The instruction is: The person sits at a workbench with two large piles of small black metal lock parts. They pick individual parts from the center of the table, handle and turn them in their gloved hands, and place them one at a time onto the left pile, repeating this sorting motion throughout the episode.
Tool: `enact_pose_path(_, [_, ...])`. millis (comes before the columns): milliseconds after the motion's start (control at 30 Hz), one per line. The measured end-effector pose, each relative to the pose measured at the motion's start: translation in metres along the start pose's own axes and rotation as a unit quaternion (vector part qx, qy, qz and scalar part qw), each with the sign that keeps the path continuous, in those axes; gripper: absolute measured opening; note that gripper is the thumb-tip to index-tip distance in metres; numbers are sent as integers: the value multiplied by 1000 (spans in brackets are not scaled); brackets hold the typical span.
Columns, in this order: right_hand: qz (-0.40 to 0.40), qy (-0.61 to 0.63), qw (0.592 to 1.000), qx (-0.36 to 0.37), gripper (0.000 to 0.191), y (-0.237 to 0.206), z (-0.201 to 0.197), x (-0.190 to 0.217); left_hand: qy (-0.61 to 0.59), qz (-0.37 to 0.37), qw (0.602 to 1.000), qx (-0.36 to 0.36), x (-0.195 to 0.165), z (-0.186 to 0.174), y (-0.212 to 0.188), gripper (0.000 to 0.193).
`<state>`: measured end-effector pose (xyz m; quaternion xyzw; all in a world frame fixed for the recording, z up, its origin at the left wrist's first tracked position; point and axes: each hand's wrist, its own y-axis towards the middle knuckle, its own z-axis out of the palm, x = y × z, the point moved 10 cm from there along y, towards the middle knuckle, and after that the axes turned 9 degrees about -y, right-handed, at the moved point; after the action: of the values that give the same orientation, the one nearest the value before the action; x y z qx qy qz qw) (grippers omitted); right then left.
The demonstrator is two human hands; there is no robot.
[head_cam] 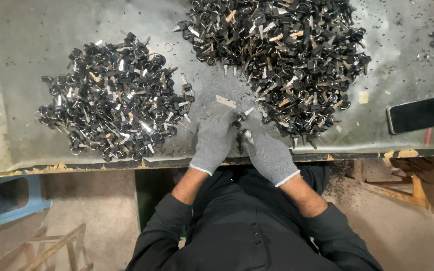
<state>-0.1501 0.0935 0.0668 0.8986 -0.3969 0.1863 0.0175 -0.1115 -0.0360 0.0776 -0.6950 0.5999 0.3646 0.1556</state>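
Both grey knit-gloved hands seen together at near edge of worn grey metal bench (36, 45). Small black-headed key piece (240, 120) pinched between them: left hand (214, 142) grip clenched on it, right hand (268, 154) grip closed on same piece from other side. Smaller heap of black-headed keys with rings (114, 98) lay at left, larger heap of same black keys (277, 55) at right. Judged roughly one third handled, bulk left. Loose silver blade (225, 102) lay just beyond hands. Black phone (422, 113) rested far right.

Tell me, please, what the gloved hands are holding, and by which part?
Both hands, left hand and right hand, pinch a small black-headed key between them; the exact grip point cannot be told.
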Motion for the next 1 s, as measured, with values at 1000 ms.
enact_pose_path(1000, [15,-208,977,50,20,23,22,-1,-8,-45,993,109,23,26,3,24])
